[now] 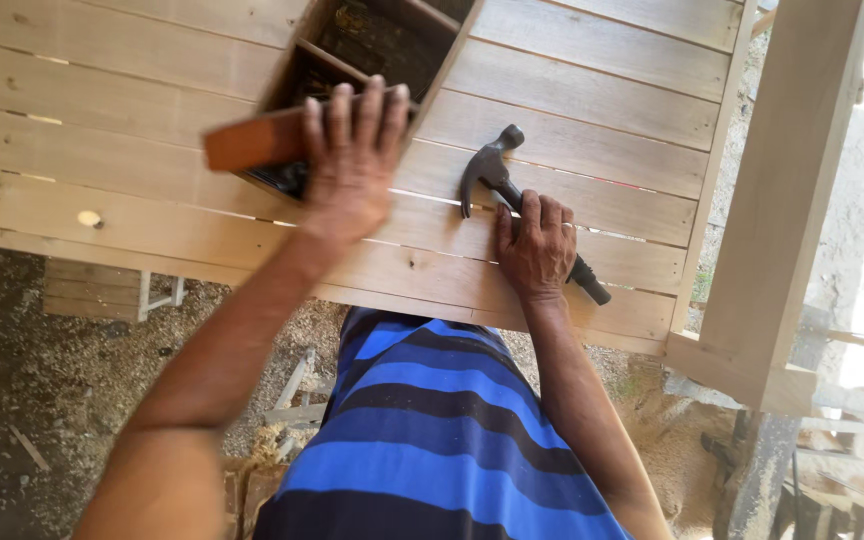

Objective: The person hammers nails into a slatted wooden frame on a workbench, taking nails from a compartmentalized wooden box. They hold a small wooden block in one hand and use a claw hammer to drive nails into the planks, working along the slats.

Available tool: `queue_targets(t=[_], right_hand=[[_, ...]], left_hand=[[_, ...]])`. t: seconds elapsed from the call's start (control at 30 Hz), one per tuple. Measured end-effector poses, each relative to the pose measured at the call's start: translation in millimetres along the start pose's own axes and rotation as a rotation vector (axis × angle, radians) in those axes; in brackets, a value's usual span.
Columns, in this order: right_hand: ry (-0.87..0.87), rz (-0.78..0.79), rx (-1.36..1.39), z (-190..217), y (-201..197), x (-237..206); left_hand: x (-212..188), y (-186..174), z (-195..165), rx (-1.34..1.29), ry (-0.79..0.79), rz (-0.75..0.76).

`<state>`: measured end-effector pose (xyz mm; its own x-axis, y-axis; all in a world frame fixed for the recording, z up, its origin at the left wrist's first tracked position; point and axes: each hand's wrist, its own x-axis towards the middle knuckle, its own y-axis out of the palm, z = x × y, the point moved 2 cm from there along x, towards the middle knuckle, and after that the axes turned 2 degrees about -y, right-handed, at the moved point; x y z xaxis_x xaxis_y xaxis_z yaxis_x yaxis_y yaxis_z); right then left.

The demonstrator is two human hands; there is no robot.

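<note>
We see the left hand (352,160) gripping a reddish block (252,140) at a wooden box (297,60), the right hand (535,250) resting on a hammer (497,175) lying on planks (602,110).

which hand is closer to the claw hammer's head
Right. The right hand wraps the claw hammer handle just below its head; the left hand rests apart on a reddish wood block.

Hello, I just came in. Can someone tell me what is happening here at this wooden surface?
A person in a blue striped shirt leans over a slatted plank surface. The left hand grips a reddish-brown wooden block at the edge of an open wooden box with compartments. The right hand rests on the handle of a dark claw hammer that lies flat on the planks. Sawdust and wood scraps cover the ground below.
</note>
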<state>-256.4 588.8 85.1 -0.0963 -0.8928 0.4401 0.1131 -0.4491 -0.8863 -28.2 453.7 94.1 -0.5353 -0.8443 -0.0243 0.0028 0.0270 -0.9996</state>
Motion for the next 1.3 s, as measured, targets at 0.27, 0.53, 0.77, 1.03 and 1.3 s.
queue_targets(t=[0.27,0.53,0.77,1.03,1.3], right_hand=[[-0.007,-0.013,0.009,-0.6,0.6,-1.4],[-0.020,-0.002,-0.008,1.6,-2.0,-0.6],[-0.021,0.012,0.002,2.4,1.6,2.3],[0.076,0.128,0.148,-1.1,4.1,15.3],[0.096,0.167,0.161,-6.5,0.6,10.9]], left_hand=[[-48.3,-24.1,153.8,0.373,0.138,-0.134],[-29.7,2.2,132.1,-0.375,-0.064,-0.372],[21.1,-18.7,98.4,-0.509,-0.035,-0.791],[163.1,11.2,-4.2,0.200,-0.133,-0.314],[168.0,49.4,8.1,0.047,-0.071,-0.151]])
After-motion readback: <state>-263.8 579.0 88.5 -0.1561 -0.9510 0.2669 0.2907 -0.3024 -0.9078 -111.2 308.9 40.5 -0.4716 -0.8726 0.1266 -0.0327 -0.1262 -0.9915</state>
